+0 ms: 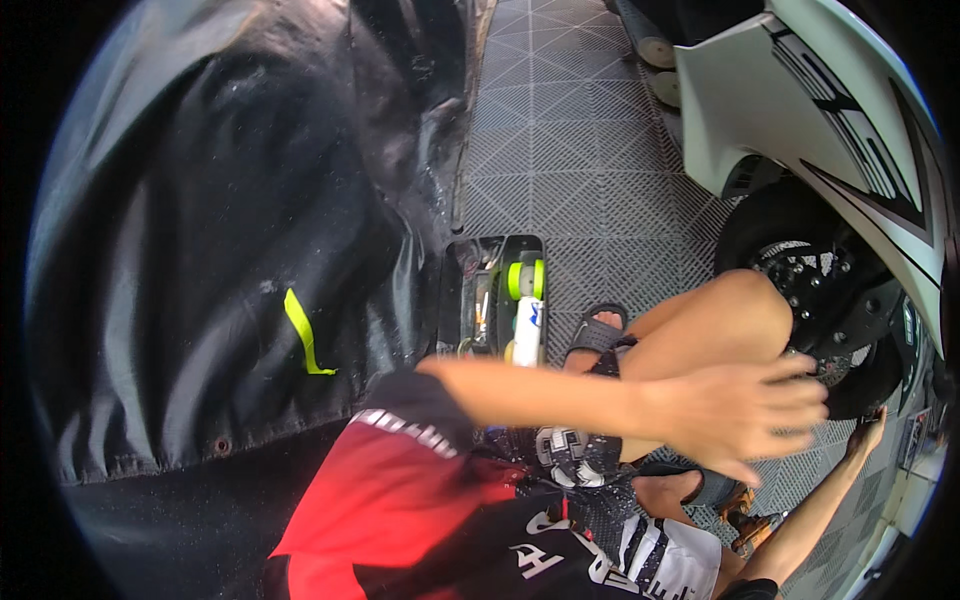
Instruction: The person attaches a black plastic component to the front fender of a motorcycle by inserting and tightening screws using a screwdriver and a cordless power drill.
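Note:
My left hand (735,415) reaches across my bent knee toward the motorcycle wheel (745,225), its fingers apart and slightly blurred. Nothing shows in it. At the tyre's lower edge is my right hand (868,432), at the end of an arm that comes up from the lower right. Its fingers are small and partly hidden, so what they hold or touch cannot be made out. Bolts and dark metal parts show at the wheel's hub (815,285). Above the wheel hangs a white fairing (735,110) with black markings.
Left of my foot stands a black tool tray (543,262) with a white bottle (528,330) and a yellow-green round item (516,281). A black cover (250,220) with a yellow-green strip (302,325) fills the left. An orange-and-black object (750,522) lies on the grey tile floor (570,130).

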`<state>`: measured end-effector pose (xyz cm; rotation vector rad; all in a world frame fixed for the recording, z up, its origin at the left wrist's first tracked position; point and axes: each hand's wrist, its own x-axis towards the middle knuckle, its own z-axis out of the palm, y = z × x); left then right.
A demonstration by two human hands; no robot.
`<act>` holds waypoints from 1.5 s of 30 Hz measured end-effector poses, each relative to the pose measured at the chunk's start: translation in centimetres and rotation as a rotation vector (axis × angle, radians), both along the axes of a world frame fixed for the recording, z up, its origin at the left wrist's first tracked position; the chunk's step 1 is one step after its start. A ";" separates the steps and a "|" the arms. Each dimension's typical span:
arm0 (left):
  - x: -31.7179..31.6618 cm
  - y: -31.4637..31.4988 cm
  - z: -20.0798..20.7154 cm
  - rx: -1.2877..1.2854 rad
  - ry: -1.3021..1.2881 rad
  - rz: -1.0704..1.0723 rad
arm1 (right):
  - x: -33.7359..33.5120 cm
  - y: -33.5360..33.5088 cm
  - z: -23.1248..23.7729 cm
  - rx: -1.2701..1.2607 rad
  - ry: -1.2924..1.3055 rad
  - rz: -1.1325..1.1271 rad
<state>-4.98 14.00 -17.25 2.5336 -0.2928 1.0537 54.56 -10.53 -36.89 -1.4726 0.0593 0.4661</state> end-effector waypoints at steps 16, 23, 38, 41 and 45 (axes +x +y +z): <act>-34.2 6.9 -21.5 -0.680 0.869 1.200 | -16.4 -4.1 -1.1 -1.147 -0.898 -0.204; -34.8 5.3 -22.5 -0.533 0.888 1.211 | -31.5 1.9 7.0 -0.593 -0.779 -0.109; -38.0 6.0 -23.7 -0.300 0.867 1.057 | -36.8 3.3 4.6 -0.303 -0.267 -0.274; -32.8 2.8 -19.6 -0.513 0.712 1.033 | -39.3 3.0 3.6 -0.559 -0.388 -0.291; -35.3 7.5 -24.8 -0.621 0.622 1.139 | -41.9 4.2 4.6 -0.573 -0.341 -0.340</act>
